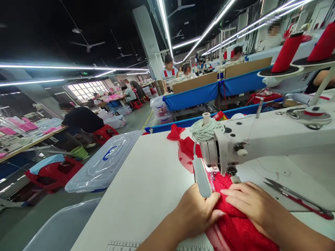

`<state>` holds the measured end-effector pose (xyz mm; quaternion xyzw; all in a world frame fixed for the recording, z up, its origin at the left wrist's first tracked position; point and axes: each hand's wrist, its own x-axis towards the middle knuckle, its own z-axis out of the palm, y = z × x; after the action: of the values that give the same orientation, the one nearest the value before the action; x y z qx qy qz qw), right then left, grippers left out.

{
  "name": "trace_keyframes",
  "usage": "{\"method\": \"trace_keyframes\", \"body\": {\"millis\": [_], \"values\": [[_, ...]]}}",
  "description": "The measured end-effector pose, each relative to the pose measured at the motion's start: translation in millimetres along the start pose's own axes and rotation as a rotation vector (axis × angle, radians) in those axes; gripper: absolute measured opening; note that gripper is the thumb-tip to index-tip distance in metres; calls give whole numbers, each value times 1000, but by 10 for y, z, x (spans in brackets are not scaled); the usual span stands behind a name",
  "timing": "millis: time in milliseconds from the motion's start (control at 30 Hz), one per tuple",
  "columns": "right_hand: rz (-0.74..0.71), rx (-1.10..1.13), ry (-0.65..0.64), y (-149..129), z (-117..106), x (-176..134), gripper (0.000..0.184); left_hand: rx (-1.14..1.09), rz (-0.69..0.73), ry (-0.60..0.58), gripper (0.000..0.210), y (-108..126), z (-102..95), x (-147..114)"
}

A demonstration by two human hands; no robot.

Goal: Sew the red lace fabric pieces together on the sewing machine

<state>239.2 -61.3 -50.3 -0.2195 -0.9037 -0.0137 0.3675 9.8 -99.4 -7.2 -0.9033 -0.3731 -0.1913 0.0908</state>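
Red lace fabric [235, 223] runs from the near table edge up under the sewing machine [217, 153]'s needle area. My left hand [197, 211] pinches the left edge of this fabric between thumb and fingers, just below a grey lamp [202, 179] that covers part of it. Flat on top of the fabric lies my right hand [251, 202], its fingers stretched toward the needle. Behind the needle, a sheer red piece [187, 153] spreads over the table. Thread snips [298, 198] rest to the right of my right hand.
Coiled pale cord [205, 129] sits on the machine head. Red thread cones [288, 52] stand at upper right. A ruler strip [123, 245] marks the near table edge. Left of the white table [131, 188] are a lidded plastic bin [104, 160] and red stools [56, 172]. Several people work farther back.
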Motion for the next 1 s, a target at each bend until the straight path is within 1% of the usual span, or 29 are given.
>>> {"method": "trace_keyframes", "body": {"millis": [100, 167, 267, 400, 500, 567, 667, 833, 1000], "values": [[1, 20, 49, -12, -10, 20, 51, -34, -30, -32, 66, 2, -13, -12], [-37, 31, 19, -33, -50, 38, 44, -60, -20, -59, 69, 11, -26, -19], [-94, 43, -58, -59, -92, 47, 34, -67, -16, -108, 70, 24, -42, -22], [-38, 57, 11, -64, -90, 22, 39, -3, 3, -120, 71, 36, -70, -25], [-38, 56, -19, -51, -117, 20, 40, 25, 11, -137, 70, 45, -102, -32], [-38, 40, -40, -39, -159, 41, 37, 28, 3, -148, 68, 50, -120, -36], [-40, 22, -64, -32, -229, 97, 33, 11, -5, -126, 70, 60, -129, -46], [-60, -5, -85, -45, -293, 149, 35, 6, 12, -62, 72, 70, -99, -64], [-71, -21, -99, -50, -303, 154, 38, 5, 6, -57, 74, 72, -88, -69]]}}
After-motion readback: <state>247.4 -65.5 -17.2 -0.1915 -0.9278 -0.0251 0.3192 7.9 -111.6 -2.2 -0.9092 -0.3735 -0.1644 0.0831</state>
